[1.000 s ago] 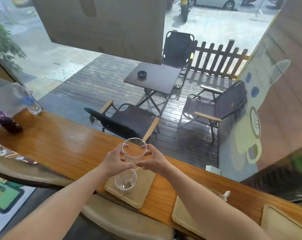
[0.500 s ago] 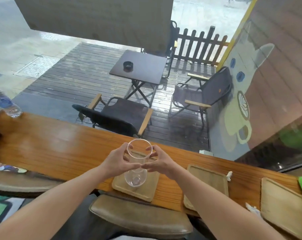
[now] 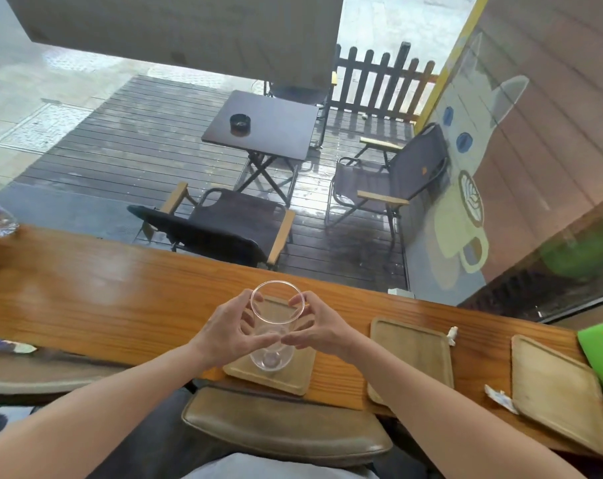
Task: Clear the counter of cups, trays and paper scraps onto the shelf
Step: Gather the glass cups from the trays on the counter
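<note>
Since a second ago your view has swung right along the surface (image 3: 86,299), so two more trays and the paper scraps have come into sight, while the cup (image 3: 274,326) has barely shifted: it sits upright over the near tray (image 3: 293,376), at the near edge of the surface. Your left hand (image 3: 227,331) and right hand (image 3: 319,328) both clasp the cup, fingers (image 3: 250,302) curled round its sides just under the rim, thumbs meeting in front. Whether its base rests on the tray or has just left it, I cannot tell. That suggests you are about to lift it toward the shelf, which is not in view. Count what remains: one clear cup; three wooden trays, the second (image 3: 414,354) to the right of the first and the third (image 3: 555,388) toward the right end; two scraps, one (image 3: 451,335) by the second tray's far corner, another (image 3: 500,399) at the near edge between the second and third trays.
</note>
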A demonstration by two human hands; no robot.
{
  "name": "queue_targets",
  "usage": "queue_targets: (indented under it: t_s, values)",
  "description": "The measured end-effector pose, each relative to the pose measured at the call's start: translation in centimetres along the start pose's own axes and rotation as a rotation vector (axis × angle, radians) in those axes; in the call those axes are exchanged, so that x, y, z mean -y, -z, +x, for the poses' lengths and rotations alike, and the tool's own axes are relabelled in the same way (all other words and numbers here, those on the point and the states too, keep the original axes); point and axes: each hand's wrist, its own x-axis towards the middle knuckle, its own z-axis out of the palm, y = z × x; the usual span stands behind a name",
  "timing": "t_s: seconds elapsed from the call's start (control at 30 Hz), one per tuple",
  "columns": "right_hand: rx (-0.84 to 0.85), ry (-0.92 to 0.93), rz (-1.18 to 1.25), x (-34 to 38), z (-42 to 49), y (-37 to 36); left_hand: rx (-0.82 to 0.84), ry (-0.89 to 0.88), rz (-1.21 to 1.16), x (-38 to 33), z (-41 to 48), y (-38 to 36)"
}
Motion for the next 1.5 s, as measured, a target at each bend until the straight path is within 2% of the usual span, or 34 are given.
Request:
queue_targets:
  t_s: [0.2, 0.43, 0.7, 1.5]
  values:
    - [-0.040, -0.004, -0.161, -1.4, -0.3, -1.3, 0.040, 0.010, 0.055, 0.9, -1.2, -0.9]
    - [-0.169, 0.031, -0.369, -2.2, 0.0, -2.6, 0.066, 0.061, 0.119, 1.5, -1.5, -1.5]
    - [-0.185, -0.010, -0.369, -3.1, 0.3, -3.9, 0.055, 0.167, 0.083, 3.0, -2.1, -3.2]
    - [-0.157, -0.015, -0.348, -4.4, 0.6, -5.4, 0.143, 0.144, 0.052, 3.2, -2.7, -3.8]
